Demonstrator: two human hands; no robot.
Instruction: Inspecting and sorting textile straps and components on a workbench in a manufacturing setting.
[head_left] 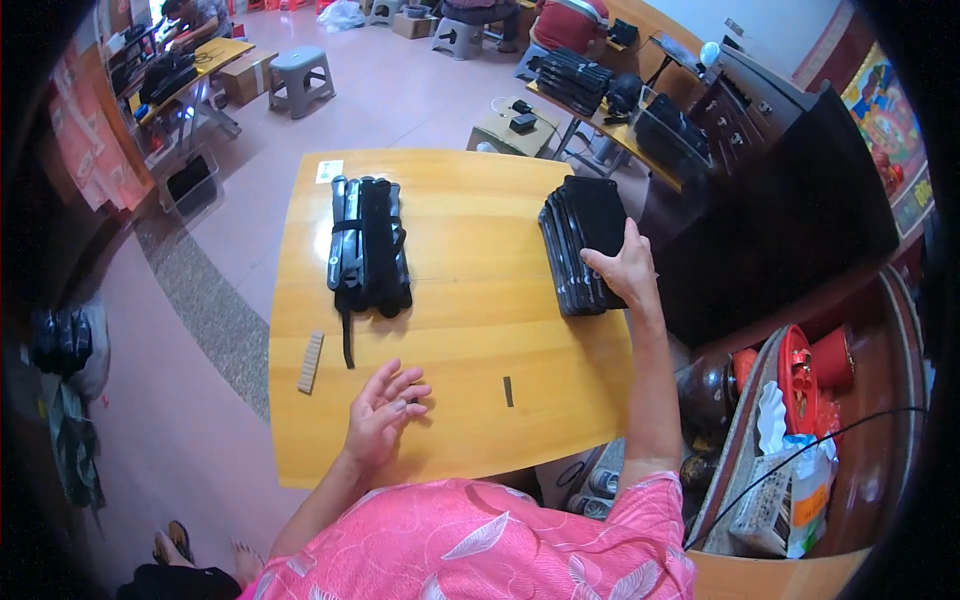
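Note:
My left hand (382,418) hovers over the near left of the yellow table (460,330), palm turned partly up, fingers loosely curled and apart, with nothing in it. My right hand (630,268) rests at the right side of a stack of flat black pieces (575,245). Its thumb lies on the top piece and the index finger stretches along the edge; the other fingers are mostly hidden. At the far left of the table lies a bundle of black strap-like pieces (370,245) with shiny strips. A strap end hangs from it toward me.
A tan ridged strip (311,362) lies at the table's left edge, a small dark strip (508,391) near its front. A white label (329,171) sits at the far left corner. Right of the table stand a dark cabinet (770,220) and a red tray (797,380). People work beyond.

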